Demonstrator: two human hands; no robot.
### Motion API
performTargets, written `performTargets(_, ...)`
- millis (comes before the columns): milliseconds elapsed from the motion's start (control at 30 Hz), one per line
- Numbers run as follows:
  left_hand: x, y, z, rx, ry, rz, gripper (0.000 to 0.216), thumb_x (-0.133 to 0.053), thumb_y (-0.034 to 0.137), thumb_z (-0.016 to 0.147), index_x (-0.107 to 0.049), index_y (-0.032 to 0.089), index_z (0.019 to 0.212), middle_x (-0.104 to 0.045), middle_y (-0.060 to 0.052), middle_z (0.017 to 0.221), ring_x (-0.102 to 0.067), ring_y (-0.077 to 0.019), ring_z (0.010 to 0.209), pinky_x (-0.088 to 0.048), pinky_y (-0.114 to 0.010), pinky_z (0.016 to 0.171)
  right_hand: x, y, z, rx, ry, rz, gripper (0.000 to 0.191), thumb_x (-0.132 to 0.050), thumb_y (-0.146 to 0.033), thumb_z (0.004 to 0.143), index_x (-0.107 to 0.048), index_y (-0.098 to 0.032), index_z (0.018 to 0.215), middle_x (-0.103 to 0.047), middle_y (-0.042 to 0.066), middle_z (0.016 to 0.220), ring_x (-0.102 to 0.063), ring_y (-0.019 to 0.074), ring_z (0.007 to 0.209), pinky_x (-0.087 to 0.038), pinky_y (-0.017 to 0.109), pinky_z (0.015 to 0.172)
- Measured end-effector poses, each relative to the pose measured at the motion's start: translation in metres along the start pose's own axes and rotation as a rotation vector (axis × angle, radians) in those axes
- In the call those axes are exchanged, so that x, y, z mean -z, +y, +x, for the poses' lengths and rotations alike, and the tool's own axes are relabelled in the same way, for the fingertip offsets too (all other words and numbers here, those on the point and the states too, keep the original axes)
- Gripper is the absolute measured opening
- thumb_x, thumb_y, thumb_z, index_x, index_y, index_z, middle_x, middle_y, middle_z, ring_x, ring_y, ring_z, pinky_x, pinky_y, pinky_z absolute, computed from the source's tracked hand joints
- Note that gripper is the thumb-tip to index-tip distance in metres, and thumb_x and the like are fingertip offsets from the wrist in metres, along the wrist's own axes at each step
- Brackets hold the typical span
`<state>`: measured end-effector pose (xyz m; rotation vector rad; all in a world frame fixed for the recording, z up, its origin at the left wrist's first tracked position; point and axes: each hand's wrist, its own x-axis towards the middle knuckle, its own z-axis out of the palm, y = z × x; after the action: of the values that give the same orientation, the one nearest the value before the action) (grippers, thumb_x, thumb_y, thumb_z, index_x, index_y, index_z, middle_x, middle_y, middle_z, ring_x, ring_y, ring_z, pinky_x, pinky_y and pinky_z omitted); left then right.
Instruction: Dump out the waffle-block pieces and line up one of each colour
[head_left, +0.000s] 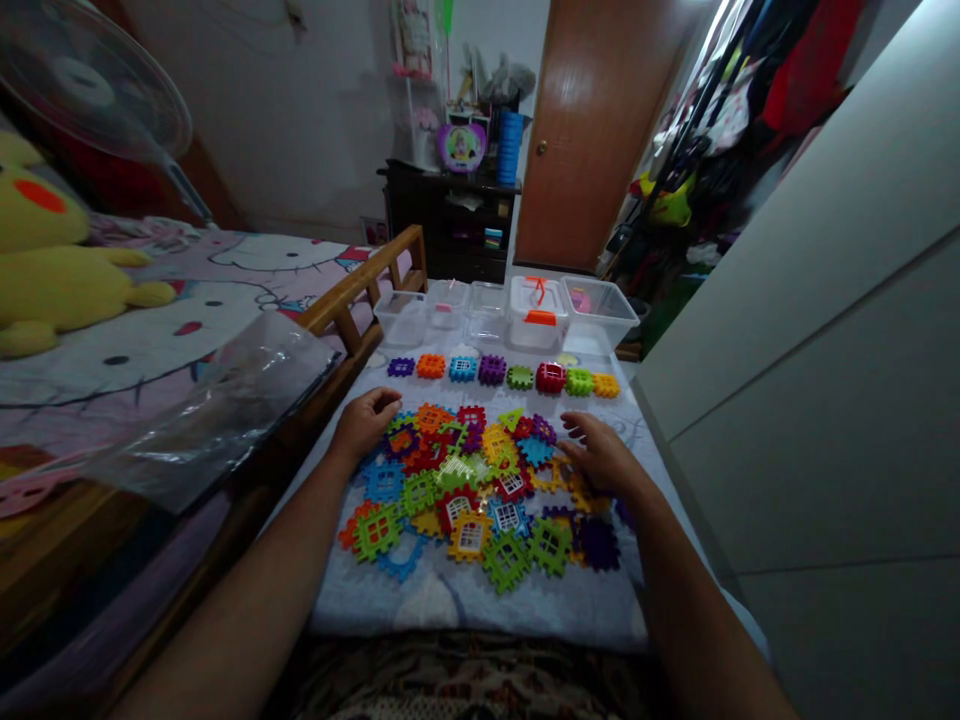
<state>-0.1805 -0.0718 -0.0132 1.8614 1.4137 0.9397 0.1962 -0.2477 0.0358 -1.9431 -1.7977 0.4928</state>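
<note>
A heap of flat, toothed plastic building tiles (465,490) in many colours lies on a pale cloth-covered surface (450,600) in front of me. Behind the heap stands a row of several assembled tile cubes (491,370). My left hand (365,422) rests on the heap's left edge, its fingers curled down onto the tiles. My right hand (600,455) lies on the heap's right edge with its fingers spread and flat. I see nothing lifted by either hand.
Clear plastic boxes (401,315) and a lidded tub with an orange latch (536,312) stand behind the cubes. A bed with a wooden rail (360,285), a clear plastic bag (225,400) and a yellow plush toy (52,260) lies to the left. A white wardrobe (825,380) stands at the right.
</note>
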Motion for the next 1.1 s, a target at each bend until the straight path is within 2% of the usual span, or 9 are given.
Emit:
performTargets(133,0.000,-0.001,0.001,-0.008,0.001,0.010,0.040,-0.061,0.053,0.073,-0.069,0.017,0.090,-0.073,-0.005,0.085,-0.067,-0.0232,0.081,-0.050,-0.033,0.079,0.021,0.019,-0.017,-0.094,0.005,0.037,0.036,-0.066,-0.028,0.085,-0.064,-0.020,0.120,-0.071,0.011,0.111,-0.068,0.0228,0.097,-0.056,0.039,0.087)
performTargets(267,0.000,-0.003,0.002,0.001,-0.001,0.016,0.040,-0.061,0.053,0.072,-0.070,0.018,0.090,-0.073,-0.005,0.083,-0.067,-0.0228,0.079,-0.051,-0.032,0.078,0.035,0.028,-0.039,-0.091,-0.140,0.001,0.051,-0.077,-0.032,0.075,-0.065,-0.021,0.123,-0.068,0.012,0.123,-0.065,0.0272,0.110,-0.053,0.043,0.096)
performTargets(400,0.000,-0.004,0.002,0.001,-0.006,0.022,0.040,-0.061,0.053,0.073,-0.070,0.018,0.091,-0.073,-0.004,0.085,-0.068,-0.0232,0.081,-0.051,-0.032,0.079,0.031,0.022,-0.046,-0.056,-0.209,-0.060,0.060,-0.079,-0.023,0.069,-0.064,-0.021,0.127,-0.065,0.012,0.127,-0.059,0.0293,0.120,-0.047,0.043,0.104)
performTargets(533,-0.001,-0.003,0.001,0.008,-0.002,0.019,0.040,-0.061,0.053,0.072,-0.070,0.018,0.091,-0.073,-0.005,0.084,-0.068,-0.0233,0.081,-0.051,-0.032,0.079,0.021,0.014,-0.036,-0.062,-0.176,-0.072,0.050,-0.072,-0.018,0.073,-0.067,-0.018,0.122,-0.068,0.012,0.117,-0.063,0.0270,0.109,-0.050,0.041,0.096)
performTargets(733,0.000,-0.002,0.001,0.016,-0.003,0.040,0.040,-0.060,0.053,0.072,-0.070,0.019,0.090,-0.073,-0.004,0.083,-0.069,-0.0237,0.080,-0.051,-0.032,0.077,0.006,0.022,-0.017,-0.081,-0.008,0.195,0.038,-0.061,-0.015,0.075,-0.067,-0.021,0.112,-0.073,0.005,0.097,-0.068,0.0189,0.086,-0.053,0.034,0.082)
performTargets(867,0.001,-0.003,0.001,0.008,-0.004,0.057,0.040,-0.059,0.053,0.073,-0.070,0.019,0.091,-0.073,-0.005,0.085,-0.069,-0.0244,0.082,-0.051,-0.033,0.079,0.001,0.029,-0.009,-0.130,0.261,0.351,0.030,-0.061,-0.025,0.076,-0.066,-0.020,0.105,-0.067,0.001,0.080,-0.064,0.0176,0.073,-0.052,0.033,0.073)
performTargets(1000,0.001,-0.004,0.002,0.008,-0.005,0.041,0.041,-0.060,0.053,0.072,-0.070,0.019,0.092,-0.074,-0.006,0.087,-0.069,-0.0242,0.082,-0.052,-0.033,0.081,0.000,0.031,-0.007,-0.120,0.572,0.292,0.025,-0.060,-0.030,0.078,-0.066,-0.020,0.100,-0.063,0.004,0.085,-0.061,0.0189,0.076,-0.051,0.035,0.077)
performTargets(1100,0.000,-0.006,0.003,0.010,-0.008,0.041,0.041,-0.060,0.054,0.073,-0.070,0.019,0.092,-0.074,-0.006,0.089,-0.069,-0.0242,0.083,-0.052,-0.033,0.081,-0.006,0.030,-0.006,-0.056,0.618,0.207,0.018,-0.057,-0.027,0.079,-0.065,-0.020,0.095,-0.062,0.006,0.090,-0.061,0.0201,0.081,-0.051,0.037,0.081)
